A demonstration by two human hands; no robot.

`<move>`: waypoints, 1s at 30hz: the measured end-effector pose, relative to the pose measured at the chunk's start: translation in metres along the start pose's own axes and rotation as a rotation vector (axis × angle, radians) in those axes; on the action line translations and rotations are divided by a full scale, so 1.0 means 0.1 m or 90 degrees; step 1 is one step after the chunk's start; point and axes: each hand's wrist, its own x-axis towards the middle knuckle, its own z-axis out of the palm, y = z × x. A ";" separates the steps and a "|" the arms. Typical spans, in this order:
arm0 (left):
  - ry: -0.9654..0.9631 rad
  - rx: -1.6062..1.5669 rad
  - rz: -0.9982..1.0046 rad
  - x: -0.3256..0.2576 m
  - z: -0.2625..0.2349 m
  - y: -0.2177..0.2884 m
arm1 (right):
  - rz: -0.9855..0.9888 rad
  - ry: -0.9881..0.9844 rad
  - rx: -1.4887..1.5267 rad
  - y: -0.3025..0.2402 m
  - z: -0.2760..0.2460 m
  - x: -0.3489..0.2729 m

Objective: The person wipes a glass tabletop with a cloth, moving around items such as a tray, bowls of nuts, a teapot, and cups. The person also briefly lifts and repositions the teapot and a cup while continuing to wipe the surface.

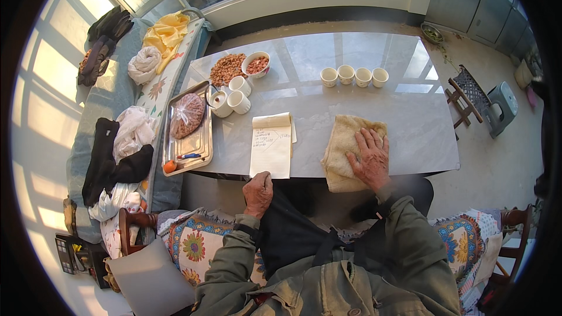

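My right hand [372, 155] lies flat, fingers spread, on a folded beige towel [339, 167] at the table's near edge. The towel's lower part hangs slightly over that edge. My left hand [258, 194] is curled closed at the near edge, right by the bottom of a notepad [270, 161]; what its fingers hold, if anything, is hidden. Handwriting covers the upper part of the notepad's open page, and its turned pages are folded back at the top. Both forearms come in from below in olive-green sleeves.
On the grey table [304, 102], four-sided, stand several white cups [354, 77] in a row. Further left are a lidded white pot [220, 105], two cups, a bowl of peanuts [256, 65], loose peanuts [227, 70] and a metal tray [202, 161]. A clothes-strewn bed [111, 105] flanks the table.
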 end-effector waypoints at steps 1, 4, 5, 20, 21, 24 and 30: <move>-0.013 -0.006 -0.025 0.01 0.00 0.01 | -0.002 0.002 -0.002 0.00 0.00 0.00; -0.042 -0.065 -0.078 0.08 0.01 0.05 | -0.004 0.004 0.000 0.01 0.00 -0.01; -0.042 -0.108 -0.073 0.14 0.04 0.07 | -0.005 0.008 0.001 0.01 0.01 0.00; -0.193 -0.323 0.052 0.86 0.72 1.05 | 0.002 0.012 -0.004 0.01 0.03 0.02; -0.208 -0.303 0.049 0.83 0.79 1.08 | 0.000 0.015 -0.005 0.01 0.03 0.02; -0.204 -0.186 0.103 0.70 0.95 1.13 | -0.007 0.026 -0.009 0.01 0.03 0.02; -0.169 -0.165 0.117 0.62 1.02 1.13 | -0.008 0.031 -0.007 -0.01 0.02 0.02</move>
